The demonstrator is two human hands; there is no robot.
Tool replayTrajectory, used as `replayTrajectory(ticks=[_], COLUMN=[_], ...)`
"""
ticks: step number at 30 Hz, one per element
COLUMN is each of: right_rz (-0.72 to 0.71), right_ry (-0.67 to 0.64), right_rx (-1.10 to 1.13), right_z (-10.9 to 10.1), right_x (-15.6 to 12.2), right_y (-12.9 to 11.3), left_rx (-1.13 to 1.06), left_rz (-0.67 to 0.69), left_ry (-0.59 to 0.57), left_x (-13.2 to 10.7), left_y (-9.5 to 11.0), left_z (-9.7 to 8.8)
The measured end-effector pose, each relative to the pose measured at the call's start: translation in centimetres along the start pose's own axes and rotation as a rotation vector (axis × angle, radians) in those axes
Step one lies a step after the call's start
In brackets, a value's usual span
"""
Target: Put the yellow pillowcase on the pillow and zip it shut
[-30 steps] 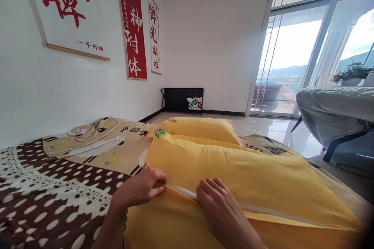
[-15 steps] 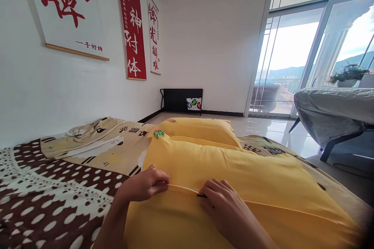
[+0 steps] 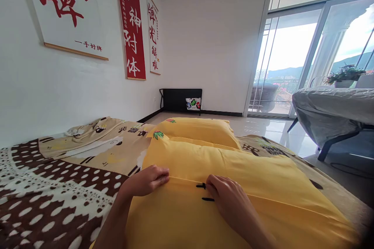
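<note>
A plump pillow in a yellow pillowcase lies in front of me, with a fabric edge running across it. My left hand is closed on that edge near its left end, fingertips pinched together. Farther right along the same edge, my right hand has its fingers curled over the cloth. Two short black marks show on the yellow cloth just left of my right hand. The edge looks taut between both hands. The fingertips of my right hand are partly hidden. Behind lies a second yellow pillow.
A brown and beige patterned blanket spreads under the pillows. A black folded table or panel leans at the far wall. To the right stands a table with a grey cover. Scrolls hang on the left wall.
My right hand has shifted slightly right and up along the edge, baring the black marks. The white strip seen between my hands is now out of sight. My left hand has stayed nearly in place.
</note>
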State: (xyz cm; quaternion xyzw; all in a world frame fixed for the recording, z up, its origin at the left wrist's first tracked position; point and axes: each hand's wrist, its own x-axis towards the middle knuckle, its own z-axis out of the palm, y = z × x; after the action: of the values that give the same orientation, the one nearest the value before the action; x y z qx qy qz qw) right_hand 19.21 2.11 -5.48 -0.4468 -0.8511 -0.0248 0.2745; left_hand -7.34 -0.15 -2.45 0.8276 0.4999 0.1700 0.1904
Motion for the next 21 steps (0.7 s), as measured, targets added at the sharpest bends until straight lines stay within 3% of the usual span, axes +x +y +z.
replayTrajectory(ticks=[8,21], right_rz=[0.07,0.043], right_ry=[-0.002,-0.054], right_rx=[0.019,0.184], right_z=[1.2,1.3], right_x=[0.3,0.7], right_y=[0.4,1.0], left_rx=[-0.157,-0.149], left_rz=[-0.02,-0.065], left_ry=[-0.015,0.01], left_x=[1.0,1.3], left_y=[-1.1,-1.4], left_z=[0.1,0.5])
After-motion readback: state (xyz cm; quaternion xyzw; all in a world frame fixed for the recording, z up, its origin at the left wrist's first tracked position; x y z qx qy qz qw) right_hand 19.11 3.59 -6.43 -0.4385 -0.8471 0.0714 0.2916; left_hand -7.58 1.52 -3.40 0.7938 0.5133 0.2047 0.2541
